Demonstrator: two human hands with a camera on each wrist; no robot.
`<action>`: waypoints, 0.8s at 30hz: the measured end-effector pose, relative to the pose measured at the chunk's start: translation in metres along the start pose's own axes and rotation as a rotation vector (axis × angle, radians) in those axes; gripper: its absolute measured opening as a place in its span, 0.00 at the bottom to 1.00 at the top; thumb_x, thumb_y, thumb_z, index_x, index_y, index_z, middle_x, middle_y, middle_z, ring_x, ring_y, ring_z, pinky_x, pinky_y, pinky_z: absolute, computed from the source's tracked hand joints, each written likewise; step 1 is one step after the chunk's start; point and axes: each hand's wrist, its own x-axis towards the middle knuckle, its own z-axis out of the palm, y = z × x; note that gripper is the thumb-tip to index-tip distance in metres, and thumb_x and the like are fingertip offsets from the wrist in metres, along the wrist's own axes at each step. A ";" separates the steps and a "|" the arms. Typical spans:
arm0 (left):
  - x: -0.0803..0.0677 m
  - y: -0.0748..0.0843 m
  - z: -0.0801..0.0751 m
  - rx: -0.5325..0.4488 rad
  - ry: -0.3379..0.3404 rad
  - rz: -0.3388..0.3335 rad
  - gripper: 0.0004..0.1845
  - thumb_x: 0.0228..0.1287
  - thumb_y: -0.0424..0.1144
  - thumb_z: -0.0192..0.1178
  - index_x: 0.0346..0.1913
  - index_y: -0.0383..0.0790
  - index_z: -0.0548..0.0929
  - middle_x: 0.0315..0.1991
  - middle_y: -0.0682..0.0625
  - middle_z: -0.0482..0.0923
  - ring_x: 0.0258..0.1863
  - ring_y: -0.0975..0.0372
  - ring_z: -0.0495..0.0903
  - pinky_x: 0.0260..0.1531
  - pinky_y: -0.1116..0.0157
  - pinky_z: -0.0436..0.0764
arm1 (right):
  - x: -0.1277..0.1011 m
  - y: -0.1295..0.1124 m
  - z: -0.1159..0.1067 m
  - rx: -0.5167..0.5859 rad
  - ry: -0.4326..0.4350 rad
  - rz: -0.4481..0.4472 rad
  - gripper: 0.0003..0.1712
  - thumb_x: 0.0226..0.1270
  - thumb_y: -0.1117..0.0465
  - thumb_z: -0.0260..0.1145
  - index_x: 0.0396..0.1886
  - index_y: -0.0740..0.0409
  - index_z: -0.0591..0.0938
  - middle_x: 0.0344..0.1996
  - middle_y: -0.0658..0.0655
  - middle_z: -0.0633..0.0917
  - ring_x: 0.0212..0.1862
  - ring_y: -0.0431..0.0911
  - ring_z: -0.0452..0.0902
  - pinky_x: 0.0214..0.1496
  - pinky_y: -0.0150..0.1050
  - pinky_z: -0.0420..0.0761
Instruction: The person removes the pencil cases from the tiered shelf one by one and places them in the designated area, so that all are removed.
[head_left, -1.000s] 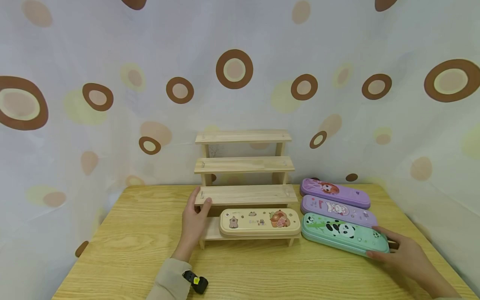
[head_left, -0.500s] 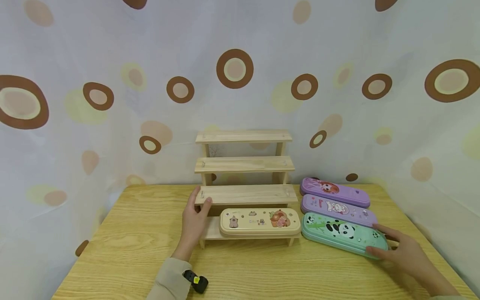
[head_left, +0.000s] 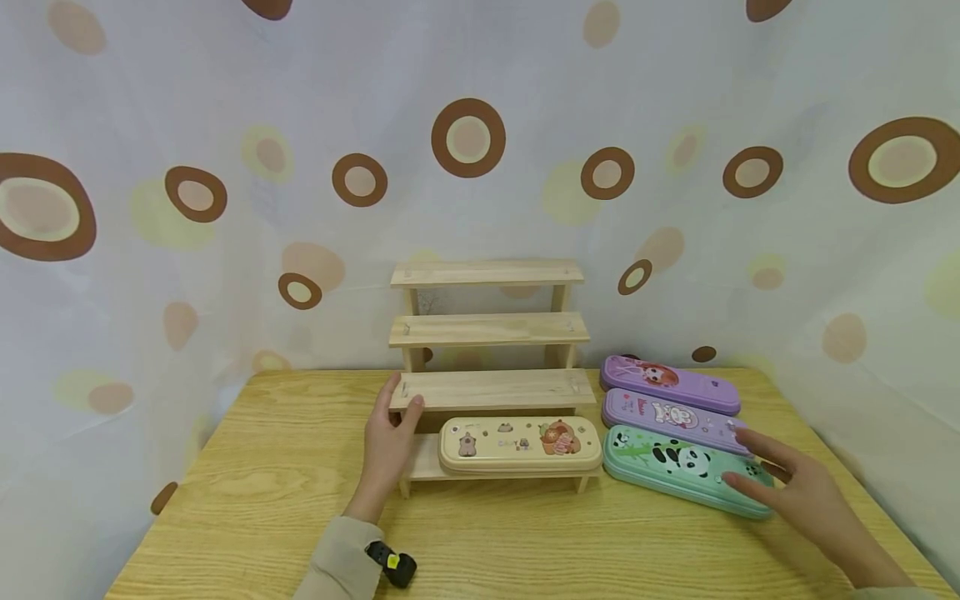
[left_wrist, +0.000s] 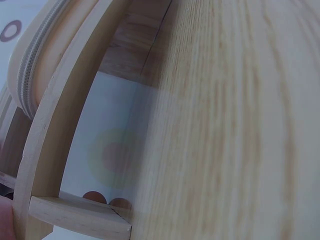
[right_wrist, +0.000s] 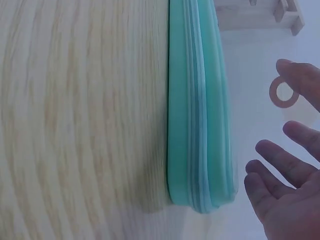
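Note:
My left hand [head_left: 388, 442] grips the left end of the second-lowest step of a wooden tiered shelf [head_left: 487, 329], thumb on top. On its lowest step lies a cream pencil case [head_left: 491, 454] with bear pictures; its zip edge shows in the left wrist view. My right hand [head_left: 810, 496] hovers over the right end of a mint-green panda pencil case [head_left: 675, 487], fingers spread and holding nothing. In the right wrist view the fingers stand apart from the green case's zipped side [right_wrist: 200, 110]. Behind it lie a lilac pencil case [head_left: 637, 408] and a purple pencil case [head_left: 697, 387].
The wooden table [head_left: 262, 500] runs up to a hanging cloth [head_left: 510, 67] with round patterns at the back and sides. A black strap [head_left: 393, 562] is on my left sleeve.
My right hand has let go of the green pencil case's right end and risen slightly off it, fingers now apart. The left hand and shelf stay put.

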 end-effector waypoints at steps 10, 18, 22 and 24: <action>0.000 0.000 -0.001 0.004 -0.001 -0.004 0.35 0.72 0.55 0.56 0.76 0.50 0.60 0.74 0.46 0.59 0.72 0.53 0.59 0.67 0.51 0.63 | 0.010 -0.021 0.018 0.141 -0.028 -0.111 0.34 0.65 0.61 0.71 0.69 0.65 0.71 0.62 0.49 0.78 0.59 0.23 0.68 0.54 0.20 0.72; -0.001 -0.001 0.000 0.002 -0.001 -0.009 0.35 0.72 0.54 0.57 0.76 0.48 0.60 0.74 0.46 0.59 0.72 0.54 0.59 0.67 0.50 0.64 | 0.020 -0.035 0.037 0.245 -0.063 -0.205 0.33 0.63 0.67 0.72 0.66 0.65 0.72 0.59 0.54 0.79 0.59 0.32 0.73 0.55 0.26 0.75; 0.000 -0.001 0.000 -0.005 -0.001 -0.009 0.35 0.72 0.54 0.57 0.76 0.48 0.60 0.73 0.46 0.61 0.71 0.54 0.61 0.67 0.51 0.65 | 0.024 -0.046 0.040 0.248 -0.082 -0.236 0.32 0.62 0.68 0.72 0.66 0.63 0.73 0.58 0.53 0.80 0.58 0.35 0.75 0.55 0.27 0.76; 0.001 -0.002 0.000 -0.003 -0.001 -0.007 0.35 0.72 0.54 0.57 0.76 0.49 0.60 0.73 0.46 0.61 0.71 0.53 0.61 0.67 0.51 0.65 | 0.025 -0.051 0.041 0.255 -0.098 -0.237 0.32 0.63 0.67 0.72 0.67 0.62 0.73 0.58 0.50 0.80 0.59 0.36 0.75 0.56 0.28 0.76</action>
